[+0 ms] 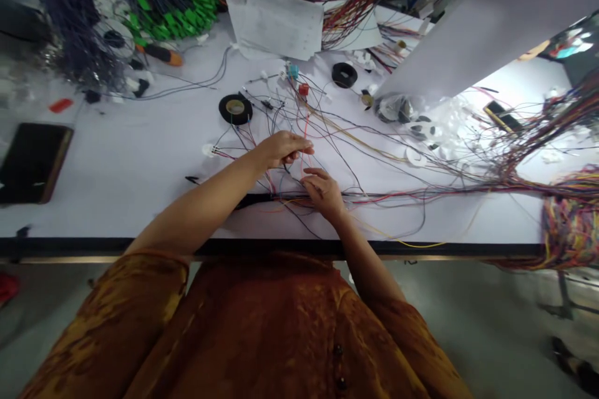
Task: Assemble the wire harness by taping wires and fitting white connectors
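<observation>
My left hand point(284, 148) is closed in a pinch on a thin red wire point(306, 128) above the white table. Lower and to the right, my right hand point(325, 194) has its thumb and fingers curled together at the lower part of that wire. Beneath both hands runs a long wire bundle point(388, 194), its left part wrapped in black tape point(255, 199). Loose wires fan out around the fingers, some ending in a white connector point(209, 149), a red connector point(304, 89) and a light-blue connector point(292, 71). The exact fingertip contact is small and partly hidden.
Black tape rolls point(236, 110) point(344, 75) lie beyond my hands. At the back left are green connectors point(187, 12) on dark wires and a screwdriver point(161, 55). Papers point(281, 22) lie behind. A phone point(35, 162) is at left; a white pillar point(468, 31) rises at right.
</observation>
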{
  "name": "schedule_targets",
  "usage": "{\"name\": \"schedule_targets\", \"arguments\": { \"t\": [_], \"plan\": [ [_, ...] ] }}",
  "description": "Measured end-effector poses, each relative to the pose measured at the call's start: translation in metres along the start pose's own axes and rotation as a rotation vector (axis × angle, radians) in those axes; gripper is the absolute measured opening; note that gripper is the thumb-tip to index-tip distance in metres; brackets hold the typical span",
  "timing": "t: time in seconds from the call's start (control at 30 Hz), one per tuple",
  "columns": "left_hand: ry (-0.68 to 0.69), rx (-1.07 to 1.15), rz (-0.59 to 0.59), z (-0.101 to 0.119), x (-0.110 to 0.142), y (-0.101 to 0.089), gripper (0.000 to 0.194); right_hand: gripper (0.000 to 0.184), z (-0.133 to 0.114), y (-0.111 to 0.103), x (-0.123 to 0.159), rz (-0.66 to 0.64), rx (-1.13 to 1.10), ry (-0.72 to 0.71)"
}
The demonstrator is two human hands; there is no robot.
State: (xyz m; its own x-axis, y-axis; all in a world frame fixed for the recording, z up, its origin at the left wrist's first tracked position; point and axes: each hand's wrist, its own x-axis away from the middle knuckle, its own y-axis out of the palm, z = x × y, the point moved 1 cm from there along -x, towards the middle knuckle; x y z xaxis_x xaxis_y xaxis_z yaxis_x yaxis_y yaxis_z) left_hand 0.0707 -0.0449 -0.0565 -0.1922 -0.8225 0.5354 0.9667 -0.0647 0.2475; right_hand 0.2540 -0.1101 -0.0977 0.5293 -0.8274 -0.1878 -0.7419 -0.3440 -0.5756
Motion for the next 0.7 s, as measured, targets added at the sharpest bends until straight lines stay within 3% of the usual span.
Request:
{"name": "schedule_targets", "arguments": {
  "t": [0.17,0.27,0.33,0.4,0.47,0.53,0.6,0.7],
  "plan": [
    [0.26,0.277,0.253,0.037,-0.027,-0.012,0.014,0.025,0.009,0.004,-0.004,0.024,0.043,0.036],
    [0.356,0.236,0.328,0.05,-0.033,-0.022,0.012,0.026,0.014,0.005,-0.005,0.071,0.089,0.097],
    [0.274,0.091,0.252,0.049,-0.03,-0.028,0.009,0.025,0.017,0.006,-0.005,0.127,0.134,0.166],
    [0.083,-0.125,0.1,0.045,-0.023,-0.034,0.012,0.028,0.022,0.006,-0.006,0.189,0.161,0.225],
    [-0.086,-0.311,-0.018,0.046,-0.011,-0.042,0.018,0.041,0.026,0.006,-0.007,0.241,0.169,0.253],
    [-0.128,-0.393,-0.064,0.052,0.002,-0.05,0.017,0.054,0.029,0.006,-0.009,0.27,0.169,0.26],
    [0.023,-0.286,-0.031,0.062,0.014,-0.058,0.009,0.056,0.029,0.007,-0.011,0.274,0.166,0.269],
    [0.342,0.012,0.081,0.069,0.027,-0.069,0.008,0.044,0.025,0.007,-0.01,0.236,0.167,0.289]
  ]
}}
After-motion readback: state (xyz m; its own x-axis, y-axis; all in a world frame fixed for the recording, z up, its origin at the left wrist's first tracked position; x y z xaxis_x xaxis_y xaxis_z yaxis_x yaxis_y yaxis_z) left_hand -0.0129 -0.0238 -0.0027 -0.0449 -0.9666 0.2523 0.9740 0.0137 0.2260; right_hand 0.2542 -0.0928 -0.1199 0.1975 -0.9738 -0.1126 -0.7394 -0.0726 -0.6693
